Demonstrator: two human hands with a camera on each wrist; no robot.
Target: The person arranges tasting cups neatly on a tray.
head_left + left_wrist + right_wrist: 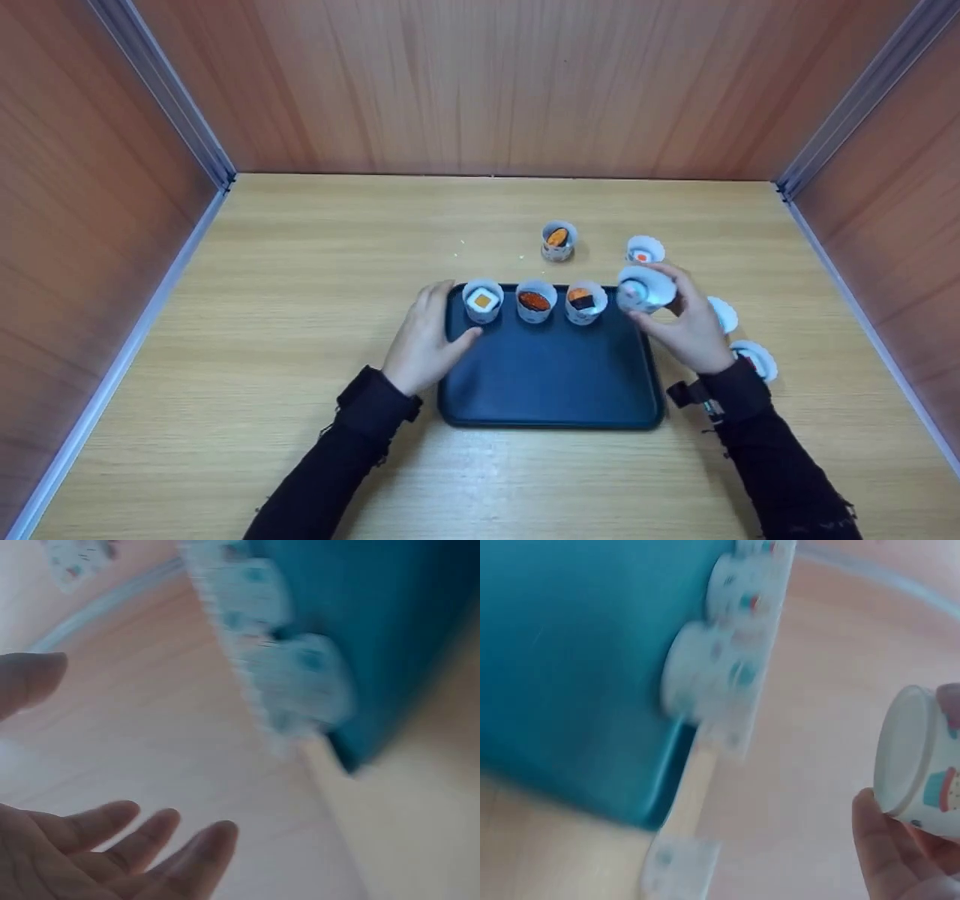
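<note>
My right hand grips a small paper cup with a cupcake print, tilted above the tray's far right corner, something pale inside. Beside the far left corner of the dark tray, my left hand has its fingers extended and thumb spread, holding nothing. Close to that thumb stands a cup with a white-and-yellow square piece. Along the tray's far edge follow a cup with a reddish-orange piece and a cup with an orange-and-black piece.
Behind the tray stands another cup with an orange piece. A cup with a white-and-red piece is beyond my right hand. Two more cups, one upper and one lower, sit beside the right wrist. Wooden panels enclose the table.
</note>
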